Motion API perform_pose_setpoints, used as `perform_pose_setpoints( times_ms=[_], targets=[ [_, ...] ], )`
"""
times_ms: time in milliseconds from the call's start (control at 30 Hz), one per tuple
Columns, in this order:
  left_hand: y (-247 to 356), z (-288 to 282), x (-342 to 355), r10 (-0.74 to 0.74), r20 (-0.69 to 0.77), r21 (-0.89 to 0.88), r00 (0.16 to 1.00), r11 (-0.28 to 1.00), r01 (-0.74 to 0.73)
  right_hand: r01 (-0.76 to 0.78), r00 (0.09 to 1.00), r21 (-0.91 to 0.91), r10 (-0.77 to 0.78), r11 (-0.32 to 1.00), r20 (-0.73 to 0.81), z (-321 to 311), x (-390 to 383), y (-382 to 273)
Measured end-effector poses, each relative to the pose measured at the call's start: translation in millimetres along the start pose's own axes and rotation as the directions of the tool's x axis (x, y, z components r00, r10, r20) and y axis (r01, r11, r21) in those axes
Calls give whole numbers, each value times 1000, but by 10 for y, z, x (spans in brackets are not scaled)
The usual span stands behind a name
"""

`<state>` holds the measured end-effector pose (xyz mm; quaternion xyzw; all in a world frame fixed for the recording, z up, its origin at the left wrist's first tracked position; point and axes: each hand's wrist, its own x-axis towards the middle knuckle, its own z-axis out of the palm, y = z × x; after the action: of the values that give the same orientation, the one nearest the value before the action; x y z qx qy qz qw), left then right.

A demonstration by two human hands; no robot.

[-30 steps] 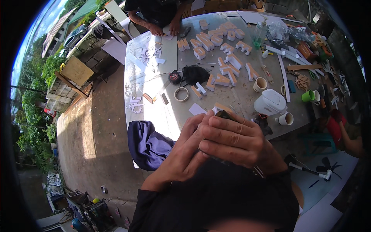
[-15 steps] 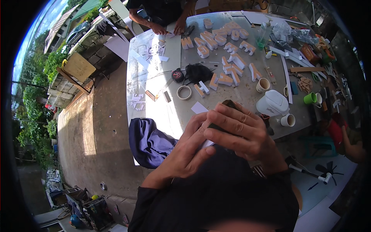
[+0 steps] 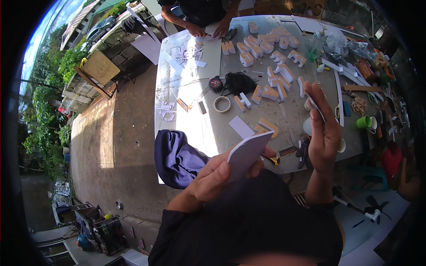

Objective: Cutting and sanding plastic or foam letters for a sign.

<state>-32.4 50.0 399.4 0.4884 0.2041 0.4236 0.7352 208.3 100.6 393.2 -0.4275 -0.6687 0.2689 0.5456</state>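
My left hand grips a flat white board piece with one rounded end, held tilted above the table's near edge. To its right my right hand is raised, its fingers straight and together. Pressed between its thumb and fingers is a thin flat piece, seen nearly edge-on; its kind I cannot make out. Just beyond the board lie a tan-faced U-shaped letter and a white rectangular sheet. A yellow and black cutter knife lies between my hands.
Several tan-faced block letters cover the table's middle. A tape roll, tape measure and black cloth lie left of them. Purple fabric hangs over the near-left edge. Green mug at right; another person's hands work opposite.
My hands were together around the white piece and a dark flat block. My right hand has moved away to the right and up, leaving the white board in my left hand fully visible.
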Motion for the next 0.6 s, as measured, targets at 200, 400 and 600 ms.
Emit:
perform_pose_setpoints(
  times_ms=[200, 400, 600],
  targets=[
    [-82, -11, 1, 2, 134, -480, 991, 875, 63, -47, 999, 132, 47, 990, 6, 17, -138, -114],
    [-125, 6, -5, 35, 131, -491, 991, 870, 34, -15, 999, 154, 8, 988, 48, 41, -160, -262],
    [-60, 0, 68, 67, -23, -17, 997, 998, -68, 91, 988, 75, -100, 993, 116, 169, -142, -365]
  ],
)
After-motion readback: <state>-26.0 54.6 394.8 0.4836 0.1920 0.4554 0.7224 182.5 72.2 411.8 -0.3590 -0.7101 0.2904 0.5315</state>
